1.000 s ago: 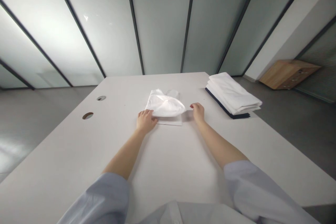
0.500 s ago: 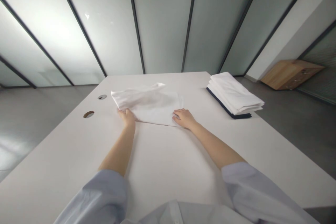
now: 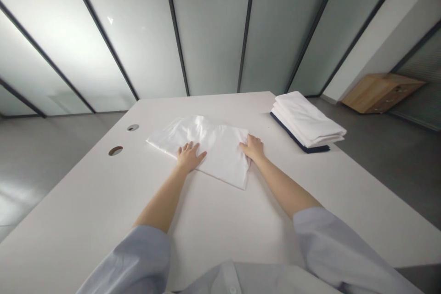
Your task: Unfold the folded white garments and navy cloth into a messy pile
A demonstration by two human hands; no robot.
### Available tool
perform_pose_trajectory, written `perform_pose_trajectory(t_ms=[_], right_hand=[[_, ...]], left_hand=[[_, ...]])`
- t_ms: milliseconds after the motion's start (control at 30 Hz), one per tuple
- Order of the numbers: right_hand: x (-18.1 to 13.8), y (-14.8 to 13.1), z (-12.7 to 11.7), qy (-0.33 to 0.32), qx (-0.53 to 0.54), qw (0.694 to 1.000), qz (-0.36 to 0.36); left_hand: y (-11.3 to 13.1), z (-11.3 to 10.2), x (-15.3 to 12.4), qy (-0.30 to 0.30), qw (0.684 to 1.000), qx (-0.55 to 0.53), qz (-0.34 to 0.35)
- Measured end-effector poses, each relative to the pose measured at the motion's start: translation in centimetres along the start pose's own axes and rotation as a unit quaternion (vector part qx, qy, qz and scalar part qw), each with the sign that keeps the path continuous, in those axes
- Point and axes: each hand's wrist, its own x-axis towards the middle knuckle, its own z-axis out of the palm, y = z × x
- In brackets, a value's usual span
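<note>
A flat white cloth (image 3: 223,158) lies on the table, and a glossy, partly see-through plastic bag (image 3: 198,126) seems to cover it. Shine and creases show over its left and far parts. My left hand (image 3: 189,157) rests flat on the near edge with fingers spread. At the right edge, my right hand (image 3: 255,148) grips the bag, thumb on top and fingers around the side. Its fingertips are partly hidden. The near right corner points towards me, so the piece lies at a slant.
To the right, a stack of folded white cloths (image 3: 306,117) sits on a dark navy folded piece (image 3: 298,141) near the table's edge. Two round holes pierce the white table (image 3: 220,225) on the left. A wooden cabinet (image 3: 382,92) stands beyond, by frosted glass panels.
The lifted far-left layer has come down flat. The piece has turned, its right end nearer me. My left hand moved right from the left corner onto the top; my right hand shifted to the right edge.
</note>
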Motion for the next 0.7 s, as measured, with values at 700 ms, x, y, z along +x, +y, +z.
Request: perform_pose_trajectory(t_ms=[700], right_hand=[[-0.5,-1.0,0.0,0.183,-0.003,0.964,-0.195]], left_hand=[[0.3,0.4,0.1,0.041,0.997,-0.035,0.056]])
